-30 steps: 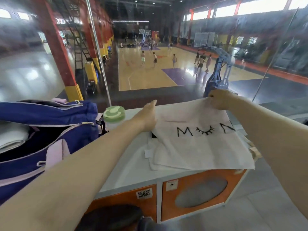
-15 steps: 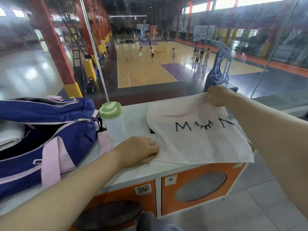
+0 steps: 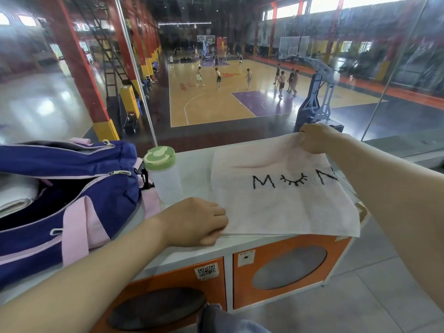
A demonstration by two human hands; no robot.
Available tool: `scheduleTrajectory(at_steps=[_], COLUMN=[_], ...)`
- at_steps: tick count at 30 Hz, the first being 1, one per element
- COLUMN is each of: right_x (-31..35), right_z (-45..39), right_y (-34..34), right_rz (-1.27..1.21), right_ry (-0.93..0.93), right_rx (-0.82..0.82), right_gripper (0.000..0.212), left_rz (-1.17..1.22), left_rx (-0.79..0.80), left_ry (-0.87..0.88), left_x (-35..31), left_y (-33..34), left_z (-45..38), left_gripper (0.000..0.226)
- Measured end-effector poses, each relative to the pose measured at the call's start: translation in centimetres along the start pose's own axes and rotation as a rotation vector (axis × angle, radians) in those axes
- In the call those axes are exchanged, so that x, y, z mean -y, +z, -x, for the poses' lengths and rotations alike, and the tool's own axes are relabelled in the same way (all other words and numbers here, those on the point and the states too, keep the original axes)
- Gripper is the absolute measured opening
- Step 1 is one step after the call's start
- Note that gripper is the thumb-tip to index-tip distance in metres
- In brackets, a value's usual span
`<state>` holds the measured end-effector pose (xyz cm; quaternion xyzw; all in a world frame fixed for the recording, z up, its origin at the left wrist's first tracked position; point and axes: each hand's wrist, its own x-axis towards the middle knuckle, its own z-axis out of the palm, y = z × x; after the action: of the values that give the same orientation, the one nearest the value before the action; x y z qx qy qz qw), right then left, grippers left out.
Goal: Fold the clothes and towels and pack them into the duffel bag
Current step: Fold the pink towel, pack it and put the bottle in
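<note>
Since a second ago the left hand [image 3: 195,221] has come back from the towel's far left corner to its near left corner; over the last half second little has shifted beyond the head camera tilting slightly. The right hand [image 3: 312,138] stays at the far right corner.

Both hands are well apart, at diagonally opposite corners of the towel [image 3: 281,200]. The left hand is curled, knuckles up, pressing or pinching the near left corner against the counter [image 3: 192,171]; whether its fingers grip the cloth or merely pin it, I cannot tell. The right hand is closed in a fist on the far right corner, lifting it slightly off the surface.

The towel lies flat between the hands on the counter's right half, its near edge hanging a little over the front. At least one layer edge shows beneath it, so it looks partly folded, with more folds probably needed.

To the left sits the bag [image 3: 72,188], unzipped, with something pale and folded already inside. A bottle [image 3: 163,179] stands between bag and towel. So packing seems begun, and this towel has yet to go in.
</note>
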<state>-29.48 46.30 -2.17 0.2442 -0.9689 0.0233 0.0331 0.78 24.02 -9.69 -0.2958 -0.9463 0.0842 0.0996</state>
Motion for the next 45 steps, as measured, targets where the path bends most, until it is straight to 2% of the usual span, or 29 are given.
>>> scheduleTrajectory(at_steps=[2,3,6,8,10,12,14,17,20,22,24,26,28,30,31,33,35,38,42,45], right_x=[0.5,0.4,0.0,-0.3,-0.4,-0.4,-0.9,-2.3,-3.4,-4.0,-4.0,-4.1,-4.4,-4.8,-4.9,-5.1,-5.1,-4.8,-4.1,-4.1], right_z=[0.4,0.3,0.5,1.0,1.2,1.3,0.5,-0.1,-0.1,0.3,0.9,1.8,2.5,2.8,2.9,3.2,3.2,3.7,5.2,6.8], right_y=[-0.2,-0.2,-0.1,0.0,-0.2,-0.2,0.2,0.7,0.7,0.8,0.4,0.0,-0.3,-0.3,-0.2,-0.4,-0.7,-1.7,-3.1,-3.4], right_rz=[-0.005,0.01,0.059,0.013,-0.04,-0.096,-0.047,0.094,0.137,0.119,0.053,-0.04,-0.108,-0.096,-0.087,-0.084,-0.108,-0.139,-0.154,-0.084], right_ry=[0.017,0.014,-0.023,-0.07,-0.098,-0.099,-0.056,-0.131,-0.172,-0.209,-0.236,-0.25,-0.255,-0.265,-0.263,-0.245,-0.216,-0.192,-0.191,-0.181], right_rx=[0.056,0.054,0.0,-0.036,-0.036,-0.045,-0.096,-0.1,-0.266,-0.354,-0.39,-0.406,-0.4,-0.393,-0.392,-0.387,-0.369,-0.364,-0.359,-0.349], right_gripper=[0.024,0.025,0.031,0.035,0.034,0.032,0.03,0.03,0.027,0.028,0.026,0.022,0.02,0.022,0.024,0.028,0.032,0.037,0.039,0.038], left_rz=[0.039,0.096,0.356,0.565,0.753,0.832,0.869,0.838,0.86,0.983,1.078,1.135,1.207,1.268,1.258,1.237,1.213,1.046,0.884,0.916], left_rx=[0.078,0.056,-0.167,-0.253,-0.204,-0.132,-0.104,-0.08,-0.094,-0.196,-0.29,-0.305,-0.354,-0.506,-0.565,-0.634,-0.72,-0.811,-0.837,-0.849], left_ry=[-0.039,-0.118,-0.524,-0.831,-1.057,-1.185,-1.262,-1.359,-1.407,-1.397,-1.402,-1.414,-1.402,-1.363,-1.346,-1.322,-1.26,-1.21,-1.245,-1.207], left_x=[0.3,0.6,2.1,3.8,5.6,7.2,8.4,9.8,10.7,11.2,11.4,11.4,11.5,12.3,12.8,12.9,12.3,12.1,11.8,9.9], left_y=[-0.7,-0.9,-0.9,-0.1,0.8,1.7,2.4,3.4,4.5,5.1,5.3,5.3,4.9,5.0,5.0,3.5,1.0,-1.2,-2.0,-2.4], left_z=[0.5,0.4,-2.0,-5.0,-7.7,-9.6,-10.9,-12.2,-12.8,-13.1,-13.3,-13.7,-14.0,-13.9,-13.7,-13.2,-12.9,-12.8,-11.8,-10.8], left_gripper=[0.024,0.028,0.016,0.008,0.036,0.06,0.07,0.077,0.085,0.089,0.091,0.088,0.074,0.043,0.027,0.018,0.018,0.018,0.017,0.02])
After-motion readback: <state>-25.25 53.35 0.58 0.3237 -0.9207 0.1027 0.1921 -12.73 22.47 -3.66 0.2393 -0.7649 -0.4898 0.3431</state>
